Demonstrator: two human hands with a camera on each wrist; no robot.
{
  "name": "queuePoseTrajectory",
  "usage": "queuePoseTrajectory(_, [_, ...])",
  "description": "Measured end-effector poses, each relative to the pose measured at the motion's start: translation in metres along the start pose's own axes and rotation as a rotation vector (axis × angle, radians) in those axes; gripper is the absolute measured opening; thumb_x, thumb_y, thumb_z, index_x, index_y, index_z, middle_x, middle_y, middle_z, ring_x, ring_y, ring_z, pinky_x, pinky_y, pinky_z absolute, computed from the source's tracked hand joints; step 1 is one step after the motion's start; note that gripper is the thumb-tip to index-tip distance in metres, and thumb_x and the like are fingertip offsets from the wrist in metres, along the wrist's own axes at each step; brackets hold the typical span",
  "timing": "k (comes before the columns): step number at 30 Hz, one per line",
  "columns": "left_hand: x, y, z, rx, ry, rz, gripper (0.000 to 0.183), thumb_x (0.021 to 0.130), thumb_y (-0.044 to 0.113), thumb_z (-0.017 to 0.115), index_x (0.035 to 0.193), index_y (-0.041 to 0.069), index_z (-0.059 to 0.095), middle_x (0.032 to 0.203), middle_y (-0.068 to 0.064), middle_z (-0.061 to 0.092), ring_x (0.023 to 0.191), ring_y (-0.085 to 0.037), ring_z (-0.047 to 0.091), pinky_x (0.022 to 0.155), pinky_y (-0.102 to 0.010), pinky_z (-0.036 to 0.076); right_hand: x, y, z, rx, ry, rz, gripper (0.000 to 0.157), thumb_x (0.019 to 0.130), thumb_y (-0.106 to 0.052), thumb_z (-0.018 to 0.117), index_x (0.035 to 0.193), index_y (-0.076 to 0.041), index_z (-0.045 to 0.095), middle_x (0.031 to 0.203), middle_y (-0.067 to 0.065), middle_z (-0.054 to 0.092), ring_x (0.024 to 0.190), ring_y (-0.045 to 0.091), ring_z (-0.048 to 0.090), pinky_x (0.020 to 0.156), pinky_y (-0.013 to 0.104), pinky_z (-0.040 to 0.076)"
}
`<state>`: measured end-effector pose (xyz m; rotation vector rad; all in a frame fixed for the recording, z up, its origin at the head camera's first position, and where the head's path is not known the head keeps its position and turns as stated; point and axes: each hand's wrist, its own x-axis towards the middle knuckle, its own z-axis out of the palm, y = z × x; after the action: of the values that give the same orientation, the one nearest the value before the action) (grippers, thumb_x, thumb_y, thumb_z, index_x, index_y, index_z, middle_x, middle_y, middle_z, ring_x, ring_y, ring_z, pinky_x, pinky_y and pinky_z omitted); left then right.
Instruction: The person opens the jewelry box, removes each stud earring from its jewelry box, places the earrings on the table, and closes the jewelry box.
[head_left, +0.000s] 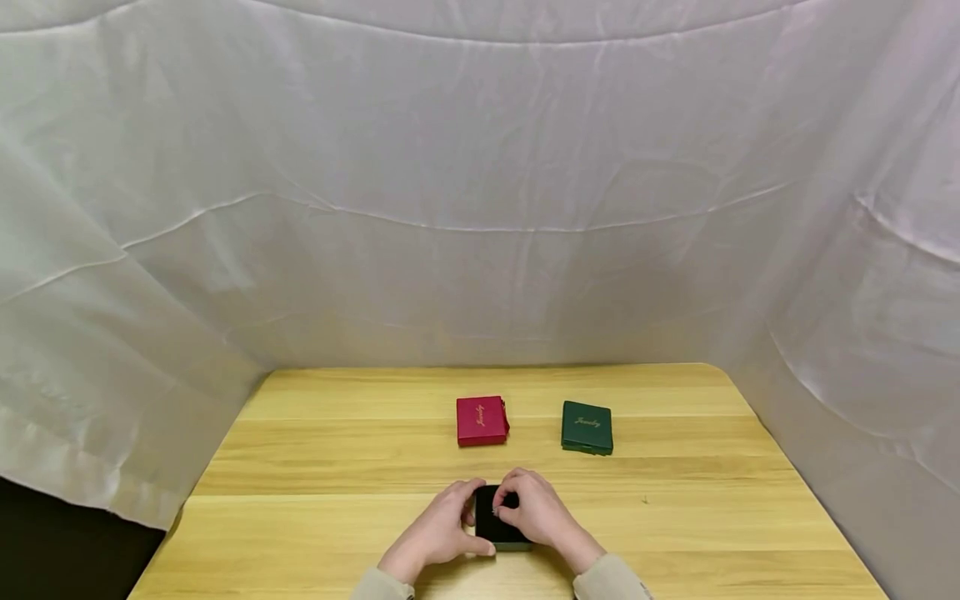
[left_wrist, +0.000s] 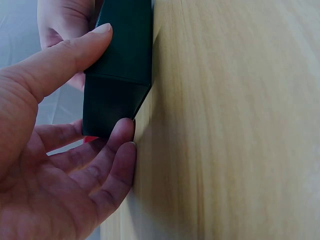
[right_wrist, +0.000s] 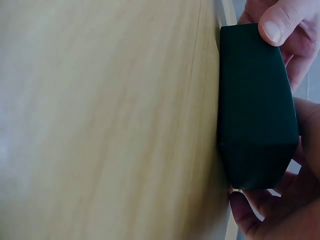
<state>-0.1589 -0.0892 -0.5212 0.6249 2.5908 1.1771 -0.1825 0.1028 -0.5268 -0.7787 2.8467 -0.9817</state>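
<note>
A small dark green box point(head_left: 513, 547) with a black inside point(head_left: 487, 527) lies on the table near the person. My left hand point(head_left: 444, 527) holds it from the left, with the thumb on its near side point(left_wrist: 127, 47) and the fingers along its left end. Over the black inside, my right hand point(head_left: 534, 510) has its thumb and index finger together at a tiny shiny piece, too small to tell its kind. In the right wrist view, the box's green wall point(right_wrist: 255, 95) hides most of the right fingertips.
Beyond the hands lie a red box point(head_left: 481, 421) with gold lettering and a green piece point(head_left: 587, 425) marked "Jewelry". A tiny dark speck point(head_left: 645, 500) is on the wooden table point(head_left: 300, 517) at right. Pale curtains point(head_left: 487, 275) enclose the back and sides.
</note>
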Motion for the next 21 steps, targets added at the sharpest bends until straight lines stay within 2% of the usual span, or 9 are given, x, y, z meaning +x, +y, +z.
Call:
queuePoseTrajectory(7, [0.0003, -0.0002, -0.0004, -0.006, -0.004, -0.006, 0.089, 0.063, 0.034, 0.082, 0.134, 0.003, 0.039, 0.092, 0.002, 0.048, 0.074, -0.009, 0.048, 0.064, -0.022, 0.041, -0.0004, 0.0004, -0.0004, 0.009, -0.013, -0.003, 0.015, 0.075, -0.015, 0.071, 0.068, -0.024, 0.063, 0.087, -0.010, 0.054, 0.084, 0.013, 0.049, 0.075, 0.037, 0.043])
queuePoseTrajectory(15, [0.0001, 0.0000, -0.0009, -0.007, -0.005, -0.008, 0.089, 0.064, 0.033, 0.082, 0.135, 0.002, 0.038, 0.094, 0.002, 0.048, 0.075, -0.010, 0.048, 0.065, -0.022, 0.041, -0.0021, -0.0021, -0.0021, 0.013, -0.066, 0.020, 0.015, 0.077, -0.016, 0.068, 0.070, -0.025, 0.059, 0.092, -0.008, 0.052, 0.090, 0.018, 0.048, 0.075, 0.046, 0.036])
queuePoseTrajectory(21, [0.0000, -0.0004, -0.0002, -0.003, 0.002, -0.005, 0.089, 0.063, 0.033, 0.082, 0.134, 0.002, 0.039, 0.096, 0.002, 0.049, 0.076, -0.009, 0.048, 0.066, -0.022, 0.041, -0.0049, 0.0000, -0.0059, 0.065, -0.089, 0.009, 0.014, 0.080, -0.016, 0.066, 0.073, -0.024, 0.058, 0.095, -0.008, 0.051, 0.092, 0.016, 0.047, 0.077, 0.044, 0.035])
